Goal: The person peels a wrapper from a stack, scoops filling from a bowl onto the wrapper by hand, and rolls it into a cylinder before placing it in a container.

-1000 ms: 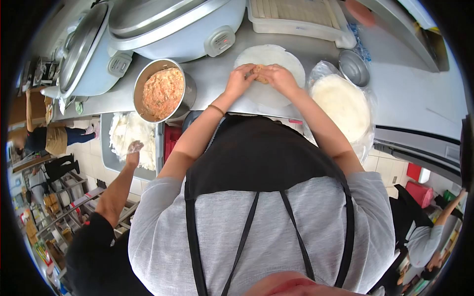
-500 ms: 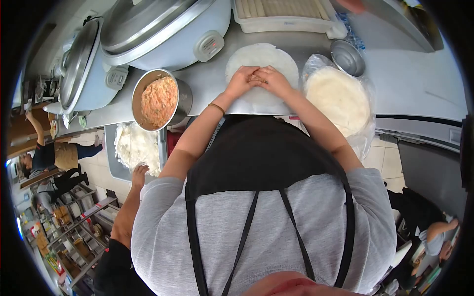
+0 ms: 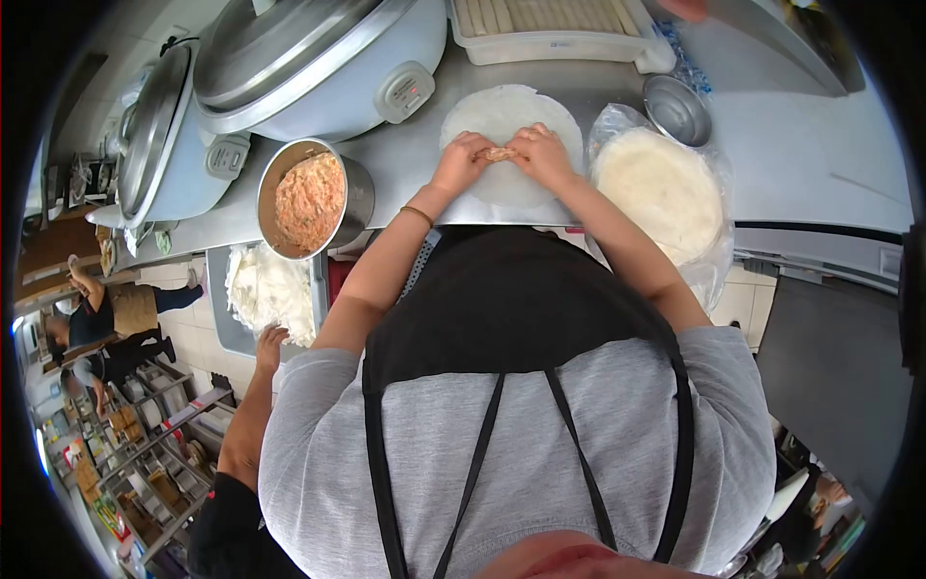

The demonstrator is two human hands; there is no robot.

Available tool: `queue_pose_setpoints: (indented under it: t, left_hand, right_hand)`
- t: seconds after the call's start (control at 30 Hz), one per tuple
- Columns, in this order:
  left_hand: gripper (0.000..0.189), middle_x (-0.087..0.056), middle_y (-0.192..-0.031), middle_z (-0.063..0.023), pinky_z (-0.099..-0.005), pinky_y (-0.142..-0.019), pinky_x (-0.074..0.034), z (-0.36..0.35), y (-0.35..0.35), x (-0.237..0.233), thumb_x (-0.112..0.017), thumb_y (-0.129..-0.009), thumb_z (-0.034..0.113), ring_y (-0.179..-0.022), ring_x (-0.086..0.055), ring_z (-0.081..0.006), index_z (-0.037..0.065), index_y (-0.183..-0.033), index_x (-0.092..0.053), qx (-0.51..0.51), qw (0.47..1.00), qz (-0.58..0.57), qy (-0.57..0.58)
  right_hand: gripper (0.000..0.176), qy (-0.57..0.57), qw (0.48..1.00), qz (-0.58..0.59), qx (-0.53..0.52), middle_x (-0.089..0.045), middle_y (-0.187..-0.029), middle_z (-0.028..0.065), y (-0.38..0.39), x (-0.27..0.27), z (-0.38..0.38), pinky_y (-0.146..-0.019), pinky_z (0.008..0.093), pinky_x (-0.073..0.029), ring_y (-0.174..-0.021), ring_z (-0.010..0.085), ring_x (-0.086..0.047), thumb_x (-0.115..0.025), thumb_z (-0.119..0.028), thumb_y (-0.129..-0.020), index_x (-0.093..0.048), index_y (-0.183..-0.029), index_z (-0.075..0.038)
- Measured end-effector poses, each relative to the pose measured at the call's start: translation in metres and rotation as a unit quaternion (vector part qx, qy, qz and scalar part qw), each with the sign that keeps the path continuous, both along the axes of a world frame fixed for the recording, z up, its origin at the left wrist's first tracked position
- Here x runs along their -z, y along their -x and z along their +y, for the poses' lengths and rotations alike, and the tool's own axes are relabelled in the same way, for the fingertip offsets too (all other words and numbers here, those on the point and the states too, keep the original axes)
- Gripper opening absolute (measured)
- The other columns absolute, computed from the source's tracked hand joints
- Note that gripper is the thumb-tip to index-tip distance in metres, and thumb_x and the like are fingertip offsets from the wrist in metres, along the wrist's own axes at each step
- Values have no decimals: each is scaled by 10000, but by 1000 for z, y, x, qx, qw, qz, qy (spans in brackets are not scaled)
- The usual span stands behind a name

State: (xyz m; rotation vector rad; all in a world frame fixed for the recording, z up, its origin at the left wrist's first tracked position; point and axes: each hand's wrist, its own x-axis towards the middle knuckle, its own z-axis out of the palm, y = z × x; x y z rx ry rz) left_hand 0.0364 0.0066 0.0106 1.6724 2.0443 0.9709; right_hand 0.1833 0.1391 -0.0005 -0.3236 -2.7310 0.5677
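Observation:
A thin round pale wrapper sheet (image 3: 497,104) lies flat on the steel counter. Over its middle, a short strip of orange-pink filling (image 3: 499,154) shows between my two hands. My left hand (image 3: 465,160) has its fingers curled on the strip's left end, and my right hand (image 3: 541,154) pinches the right end. The fingers hide both ends of the strip. To the left, a metal pot (image 3: 360,193) holds more of the orange filling (image 3: 309,203). A stack of round wrappers (image 3: 661,198) rests in a clear plastic bag on the right.
Large rice cookers (image 3: 318,96) stand at the back left. A plastic box (image 3: 550,48) of pale rolls sits at the back, near a metal bowl (image 3: 678,111). Below left, another person's hand (image 3: 271,345) touches a grey tub (image 3: 227,333) of white sheets.
My hands have moved apart from each other, and the strip of filling now shows between them. The view has shifted slightly. People in the background have moved.

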Motion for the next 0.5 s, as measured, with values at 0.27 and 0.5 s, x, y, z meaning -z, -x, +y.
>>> queue_pose_setpoints:
  t: [0.27, 0.5]
  left_hand:
    - [171, -656, -874, -85, -329, -725, -486, -8, -5, -6, -700, -689, 61, -817, -598, -240, 25, -854, -673, -35, 992, -21, -118]
    - [199, -653, -909, -99, -335, -722, -491, -11, 9, -5, -705, -685, 64, -810, -606, -255, 29, -878, -674, -24, 999, -13, -35]
  right_hand:
    - [129, -19, 996, 85, -12, -581, -861, -54, 7, -9, -13, -802, 372, -380, -959, 177, -500, -669, -255, -721, -685, -818, -172]
    - [200, 29, 999, -11, -10, -584, -878, -53, 8, -13, -4, -774, 390, -403, -961, 185, -507, -678, -303, -714, -682, -837, -146]
